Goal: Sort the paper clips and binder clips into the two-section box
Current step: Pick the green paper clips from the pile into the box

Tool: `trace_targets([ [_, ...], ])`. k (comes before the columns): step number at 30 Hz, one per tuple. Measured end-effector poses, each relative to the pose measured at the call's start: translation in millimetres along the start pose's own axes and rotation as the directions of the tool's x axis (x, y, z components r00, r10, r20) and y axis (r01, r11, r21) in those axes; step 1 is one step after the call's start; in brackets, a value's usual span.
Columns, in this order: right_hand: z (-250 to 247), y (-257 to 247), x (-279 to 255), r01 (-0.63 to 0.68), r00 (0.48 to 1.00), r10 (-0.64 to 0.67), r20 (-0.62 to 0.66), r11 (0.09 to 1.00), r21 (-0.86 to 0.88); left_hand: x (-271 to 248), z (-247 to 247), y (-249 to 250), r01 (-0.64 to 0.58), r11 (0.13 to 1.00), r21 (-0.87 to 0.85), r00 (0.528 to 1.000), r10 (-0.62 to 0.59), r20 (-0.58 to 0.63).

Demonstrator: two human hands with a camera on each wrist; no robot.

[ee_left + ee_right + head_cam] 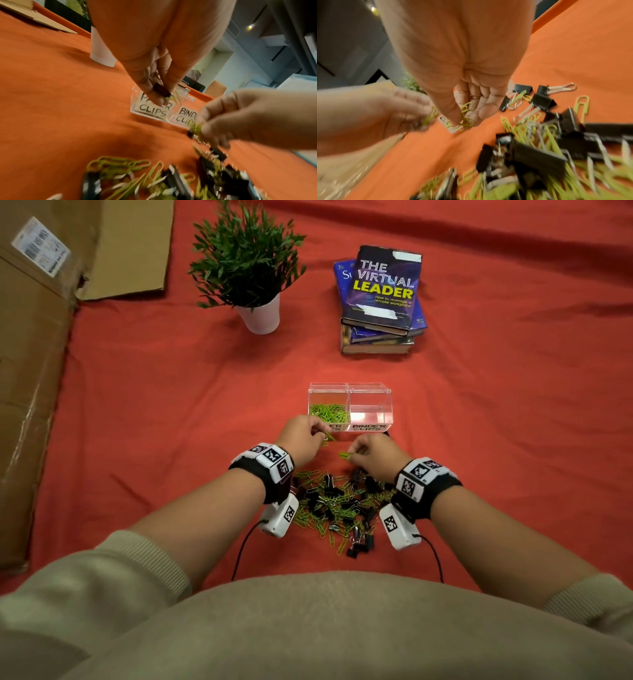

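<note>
Her left hand pinches green paper clips (a black binder clip too) before the box; her right hand pinches another green clip.

Box front labels: "PAPER CLIPS" left, "BINDER CLIPS" right — top book: "THE VIRTUAL LEADER", "How to manage a remote workplace".

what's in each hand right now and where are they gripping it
The left hand pinches a black binder clip by its body, with green paper clips. The right hand pinches green paper clips at its fingertips.
</note>
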State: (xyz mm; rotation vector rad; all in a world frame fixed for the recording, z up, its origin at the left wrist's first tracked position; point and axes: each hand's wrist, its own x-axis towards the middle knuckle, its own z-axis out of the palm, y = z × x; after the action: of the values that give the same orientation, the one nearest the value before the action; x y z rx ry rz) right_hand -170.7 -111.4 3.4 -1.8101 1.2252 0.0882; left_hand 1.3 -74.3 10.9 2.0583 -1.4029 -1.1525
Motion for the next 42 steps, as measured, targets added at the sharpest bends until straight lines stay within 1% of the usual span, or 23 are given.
trace_targets([
  [3,-17.9,-6.5,5.6,-0.007,0.999,0.012,-0.053,0.997,0.083,-7.1,2.3,-8.6,0.009,0.998,0.058,0.998,-0.012,0.058],
  [6,-33.6,-17.3,14.8,0.003,0.996,0.008,-0.093,0.994,0.113,-12.5,3.2,-14.1,-0.003,0.994,0.11,0.992,-0.011,0.123],
  [8,-40.2,-25.3,22.9,0.023,0.993,-0.009,-0.117,0.993,0.114,-14.3,3.3,-15.7,-0.001,0.993,0.118,0.992,-0.014,0.129],
  [11,-41.5,-34.4,38.2,0.071,0.982,-0.059,-0.181,0.996,0.059,-13.9,3.7,-17.5,0.024,0.995,0.098,0.993,-0.036,0.113],
  [14,-37.1,-43.0,54.2,0.063,0.969,-0.089,-0.229,0.991,-0.117,-12.5,4.0,-19.6,0.048,0.995,0.086,0.993,-0.057,0.102],
  [16,-32.9,-50.4,61.1,0.065,0.972,-0.113,-0.204,0.972,-0.227,-12.1,4.2,-20.8,0.062,0.994,0.09,0.992,-0.071,0.103],
  [19,-28.1,-56.0,64.8,0.115,0.972,-0.175,-0.154,0.935,-0.337,-11.0,3.7,-23.7,0.081,0.994,0.078,0.991,-0.088,0.098],
  [22,-22.4,-56.1,50.6,0.199,0.942,-0.281,-0.182,0.907,-0.37,-10.8,1.2,-24.4,0.079,0.997,0.01,0.994,-0.079,0.072],
  [23,-18.1,-51.7,43.1,0.218,0.941,-0.294,-0.168,0.906,-0.364,-10.5,-0.1,-22.7,0.075,0.997,-0.025,0.996,-0.073,0.057],
  [24,-11.7,-45.5,34.3,0.224,0.95,-0.285,-0.125,0.906,-0.359,-10.1,-2.2,-19.6,0.07,0.995,-0.067,0.997,-0.068,0.038],
  [26,4.6,-29.1,16.9,0.218,0.974,-0.227,0.02,0.899,-0.38,-8.1,-6.6,-11.0,0.056,0.986,-0.156,0.998,-0.056,0.003],
  [27,13.6,-19.5,11.1,0.221,0.975,-0.208,0.078,0.886,-0.407,-6.0,-8.7,-6.5,0.045,0.982,-0.185,0.999,-0.047,-0.009],
  [29,29.0,-2.5,4.4,0.219,0.976,-0.19,0.109,0.856,-0.468,-1.9,-11.2,1.5,0.022,0.98,-0.197,1.0,-0.022,0.001],
  [32,43.8,11.3,1.6,0.228,0.971,-0.233,0.058,0.816,-0.53,1.4,-8.7,5.9,0.022,0.989,-0.145,0.997,-0.011,0.081],
  [35,50.7,13.6,-1.1,0.248,0.963,-0.265,0.056,0.781,-0.573,1.0,-2.0,1.5,0.045,0.997,-0.065,0.988,-0.035,0.149],
  [38,54.1,15.3,0.6,0.237,0.966,-0.254,0.058,0.765,-0.599,0.7,2.4,-5.0,0.041,0.999,0.018,0.984,-0.044,0.172],
  [42,53.5,14.0,1.7,0.252,0.964,-0.245,0.101,0.73,-0.636,-2.6,6.6,-20.9,0.041,0.991,0.128,0.982,-0.064,0.176],
])
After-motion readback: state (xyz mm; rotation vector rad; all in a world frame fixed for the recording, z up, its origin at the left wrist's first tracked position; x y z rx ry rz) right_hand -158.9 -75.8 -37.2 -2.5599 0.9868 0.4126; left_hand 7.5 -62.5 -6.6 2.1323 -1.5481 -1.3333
